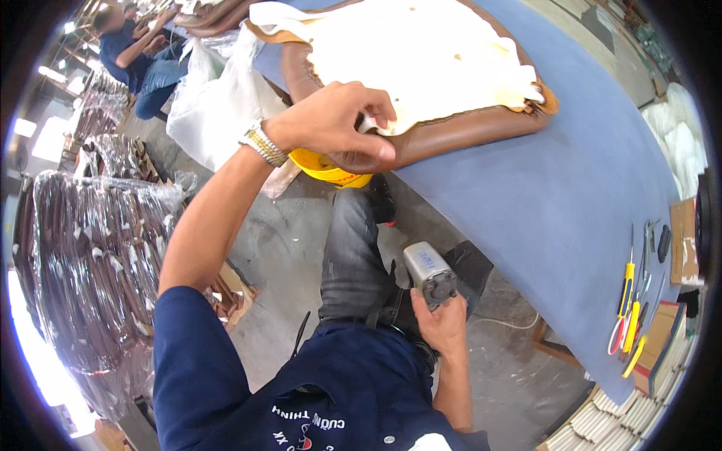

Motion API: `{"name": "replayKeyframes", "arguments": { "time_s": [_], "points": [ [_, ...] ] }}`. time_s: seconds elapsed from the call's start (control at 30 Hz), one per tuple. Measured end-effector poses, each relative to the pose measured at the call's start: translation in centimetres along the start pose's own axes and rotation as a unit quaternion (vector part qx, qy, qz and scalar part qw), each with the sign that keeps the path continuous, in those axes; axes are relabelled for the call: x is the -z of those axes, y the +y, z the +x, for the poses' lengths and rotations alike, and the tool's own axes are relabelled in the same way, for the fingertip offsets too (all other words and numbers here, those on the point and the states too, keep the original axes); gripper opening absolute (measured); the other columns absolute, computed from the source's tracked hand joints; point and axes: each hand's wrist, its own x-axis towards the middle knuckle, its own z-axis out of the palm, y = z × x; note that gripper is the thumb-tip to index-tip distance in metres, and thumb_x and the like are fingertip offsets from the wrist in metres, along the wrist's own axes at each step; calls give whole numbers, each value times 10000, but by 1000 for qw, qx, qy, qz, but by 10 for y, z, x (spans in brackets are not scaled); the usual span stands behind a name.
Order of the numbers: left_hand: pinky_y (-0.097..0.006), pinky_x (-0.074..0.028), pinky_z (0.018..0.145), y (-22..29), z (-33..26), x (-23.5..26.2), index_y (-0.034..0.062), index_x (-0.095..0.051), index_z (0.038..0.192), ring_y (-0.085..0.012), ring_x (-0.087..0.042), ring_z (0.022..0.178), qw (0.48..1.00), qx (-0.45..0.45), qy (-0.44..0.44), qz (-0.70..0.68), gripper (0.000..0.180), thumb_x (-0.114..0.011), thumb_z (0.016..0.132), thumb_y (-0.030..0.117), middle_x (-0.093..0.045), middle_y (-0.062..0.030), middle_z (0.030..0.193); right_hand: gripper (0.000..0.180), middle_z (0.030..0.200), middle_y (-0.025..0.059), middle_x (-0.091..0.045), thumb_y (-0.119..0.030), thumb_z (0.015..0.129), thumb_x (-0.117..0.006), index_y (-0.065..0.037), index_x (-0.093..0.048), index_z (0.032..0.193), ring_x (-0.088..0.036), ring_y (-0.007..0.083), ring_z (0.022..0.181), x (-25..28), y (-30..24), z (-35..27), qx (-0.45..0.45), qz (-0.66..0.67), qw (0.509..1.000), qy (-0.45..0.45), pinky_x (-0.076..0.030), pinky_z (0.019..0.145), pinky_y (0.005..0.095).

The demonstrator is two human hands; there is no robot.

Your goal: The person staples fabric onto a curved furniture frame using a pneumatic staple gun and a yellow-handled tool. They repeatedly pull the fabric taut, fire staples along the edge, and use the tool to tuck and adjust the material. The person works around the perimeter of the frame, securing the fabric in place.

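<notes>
A brown leather-covered upholstered panel [466, 139] lies face down on the blue-grey table, its white backing [421, 60] brightly lit and uppermost. My left hand [342, 120] reaches over its near left corner, thumb and fingers closed on the edge of the white backing beside the brown rim. Low by my right thigh, away from the panel, my right hand [442, 319] grips a grey staple gun [427, 264]. Its handle is mostly hidden by my fingers.
A yellow bucket [327, 169] stands below the panel's left corner. Plastic-wrapped brown pieces [98, 263] are stacked at left. Yellow-handled tools [628, 289] lie on the right of the blue-grey table [526, 218]. A pale hose [504, 323] crosses the floor. Co-workers [135, 60] sit at far left.
</notes>
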Motion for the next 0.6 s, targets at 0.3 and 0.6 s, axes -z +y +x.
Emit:
{"name": "replayKeyframes", "arguments": {
  "time_s": [0.3,0.6],
  "points": [
    [-371,-500,689,-34,-2,-38,49,-696,762,-249,-647,748,991,-35,88,-90,371,-820,834,391,-671,-51,780,273,917,151,-724,-81,926,-734,77,-633,1125,-722,240,791,-14,-22,36,86,11,994,58,-560,724,359],
    [-392,-497,655,-36,-6,-50,59,-710,805,-280,-655,708,984,-20,144,-101,324,-794,858,368,-671,-77,768,440,1295,238,-651,75,974,-578,83,-440,1392,-604,114,693,-44,-39,64,173,-30,983,50,-527,573,252]
  ]
}}
